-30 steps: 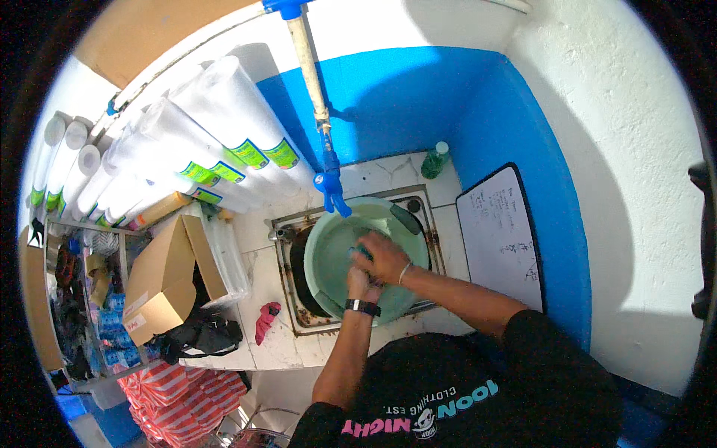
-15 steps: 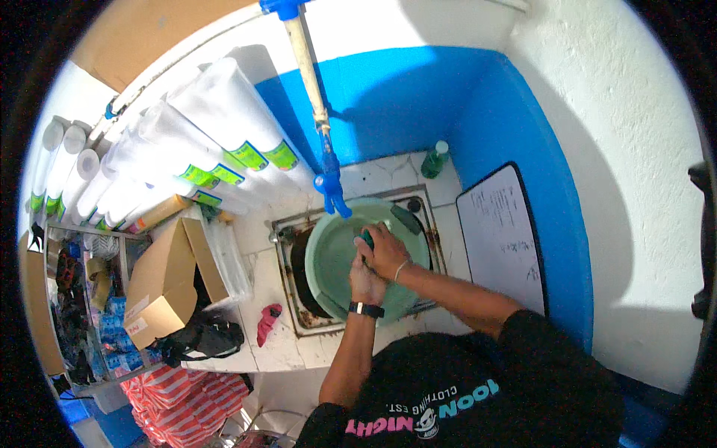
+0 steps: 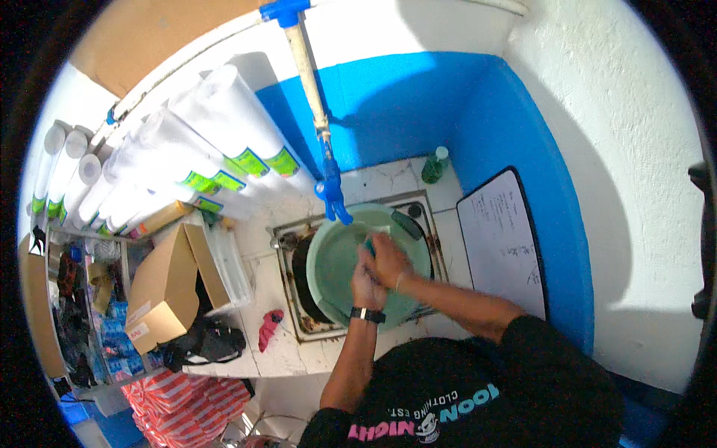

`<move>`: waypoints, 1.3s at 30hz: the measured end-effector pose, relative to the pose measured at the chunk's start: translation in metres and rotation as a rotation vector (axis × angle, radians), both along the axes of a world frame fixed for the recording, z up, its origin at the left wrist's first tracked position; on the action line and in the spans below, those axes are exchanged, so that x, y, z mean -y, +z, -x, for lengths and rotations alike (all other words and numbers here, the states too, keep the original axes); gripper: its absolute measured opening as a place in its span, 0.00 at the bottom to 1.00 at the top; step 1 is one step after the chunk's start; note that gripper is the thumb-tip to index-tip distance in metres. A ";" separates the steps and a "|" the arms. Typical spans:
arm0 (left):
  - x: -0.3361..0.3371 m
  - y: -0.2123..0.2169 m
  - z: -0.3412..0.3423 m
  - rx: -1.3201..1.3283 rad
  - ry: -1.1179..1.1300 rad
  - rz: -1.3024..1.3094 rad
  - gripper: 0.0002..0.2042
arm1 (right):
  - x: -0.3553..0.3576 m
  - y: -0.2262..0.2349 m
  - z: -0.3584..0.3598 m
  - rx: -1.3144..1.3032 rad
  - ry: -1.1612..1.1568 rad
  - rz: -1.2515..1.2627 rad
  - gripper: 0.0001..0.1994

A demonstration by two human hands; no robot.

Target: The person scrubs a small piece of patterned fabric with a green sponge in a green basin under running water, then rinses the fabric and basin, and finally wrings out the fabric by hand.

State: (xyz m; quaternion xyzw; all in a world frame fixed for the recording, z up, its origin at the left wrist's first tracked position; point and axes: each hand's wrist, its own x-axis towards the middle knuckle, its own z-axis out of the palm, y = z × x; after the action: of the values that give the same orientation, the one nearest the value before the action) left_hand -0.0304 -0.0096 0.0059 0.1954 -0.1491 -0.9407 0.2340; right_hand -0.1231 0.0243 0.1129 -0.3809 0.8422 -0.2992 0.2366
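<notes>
Right hand: curled around a small dark green item [image 3: 369,245], its knuckles over the left; the right hand [image 3: 391,261] is slightly blurred.
Left hand: pressed against the right; the left hand [image 3: 367,287] has its fingers mostly hidden, so I cannot tell whether it grips too.
Green item: between the hands, above the pale green basin [image 3: 314,291]; its exact kind is too covered to tell.
Grip: best firm but not crushing, I judge, since wet things may slip.
Height: low over the basin's middle seems wise, so drips land inside.
Wristband: the black wristband [image 3: 368,315] sits close to the hands; probably worth keeping clear of splashes.
Blue tap: the tap [image 3: 334,201] hangs over the basin's far rim; knuckles should stay clear.
Worktop: on the tiled worktop [image 3: 287,360], a pink cloth [image 3: 270,328] lies left of the basin, a green bottle [image 3: 432,169] beyond it.
</notes>
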 end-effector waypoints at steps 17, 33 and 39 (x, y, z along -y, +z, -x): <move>-0.017 0.024 0.003 0.155 0.119 -0.133 0.18 | 0.001 -0.084 0.030 0.072 -0.188 0.117 0.35; 0.009 0.018 -0.001 0.627 0.265 0.123 0.17 | -0.018 -0.044 0.007 0.530 0.023 0.380 0.28; 0.006 0.013 0.005 0.372 0.296 0.004 0.23 | -0.017 -0.023 -0.015 0.345 -0.007 0.573 0.22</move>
State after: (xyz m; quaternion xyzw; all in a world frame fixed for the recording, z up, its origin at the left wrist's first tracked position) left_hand -0.0356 -0.0156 0.0189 0.3844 -0.1614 -0.8436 0.3385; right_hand -0.1082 0.0413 0.0900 -0.3727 0.6727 -0.5849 0.2578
